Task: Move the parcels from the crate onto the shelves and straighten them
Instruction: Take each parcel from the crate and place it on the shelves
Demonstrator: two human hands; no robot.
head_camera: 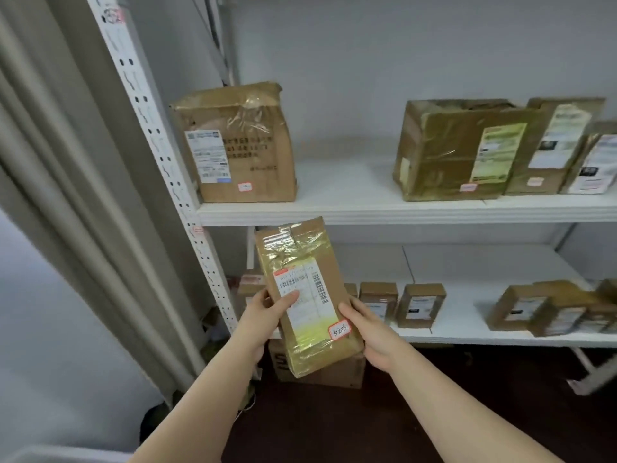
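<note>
Parcel [309,295]: flat oblong carton, held in the air in front of the shelving, tilted with its top leaning left, its upper end reaching the lip of the upper shelf [367,213] and its lower end below the lower shelf [484,340]. Left hand [263,315]: grips the left edge, thumb laid across the label [300,285], other fingers hidden behind. Right hand [370,332]: curled round the lower right edge, fingertips out of sight behind the carton. Crate: not clearly in view. Hazards, as judged: glossy tape gives thumbs little purchase, so the carton may slide in the grip; a tilted lift could catch the upper shelf's lip; set down carelessly it could nudge the left box [247,155] or the large box [450,152], between which a bare stretch of board lies open; on the lower shelf, the small boxes [421,305] stand close and could topple. Materials: brown corrugated card, wrapped in wrinkled yellowish clear tape that shines; white printed label with barcodes; small red-edged sticker [340,330] with handwritten digits. Both upper boxes are dented, crumpled along the top and taped likewise. Shelves: smooth white boards on a white perforated post [160,142]. Grey curtain [66,162], in soft folds, hangs at left.
</note>
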